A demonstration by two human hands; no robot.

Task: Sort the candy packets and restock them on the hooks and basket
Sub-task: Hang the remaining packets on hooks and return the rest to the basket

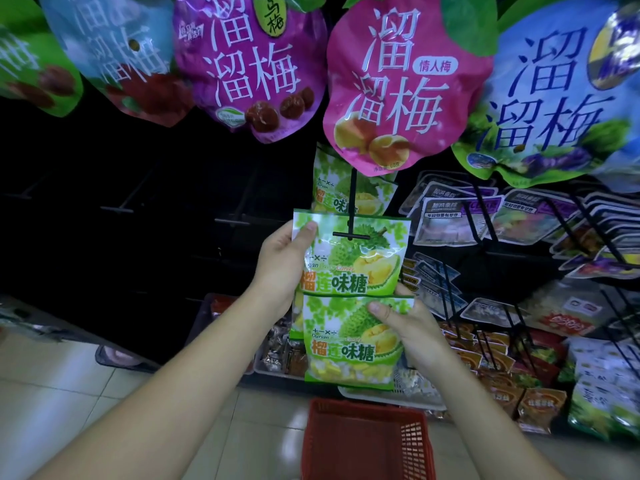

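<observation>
- Hands of a person reach forward from the bottom of the view toward a dark shop display of hanging snack packets.
- The left hand (281, 268) grips the upper durian candy packet (351, 254) by its top left corner, thumb on the front, fingers behind.
- That packet is held up against the black hook (352, 216); the hook's crossbar end lies in front of the packet's top middle. Whether the packet hangs on the hook cannot be told.
- Further back on the same hook, another green durian packet (341, 188) hangs, partly hidden.
- The right hand (412, 327) holds the lower durian candy packet (355, 341) by its top right corner, thumb on the front. This packet sits just below the upper one, their edges overlapping. A sliver of one more green packet shows behind its left edge.
- Above, a row of large plum snack bags hangs: a purple bag (249, 64), a pink bag (401, 84) and a blue bag (561, 91).
- To the right, more hooks carry rows of small packets (460, 216).
- Below the hands, a red basket (367, 441) stands on the tiled floor (69, 393); its visible inside looks bare.
- Behind it, a tray of wrapped sweets (280, 355) sits low on the display.
</observation>
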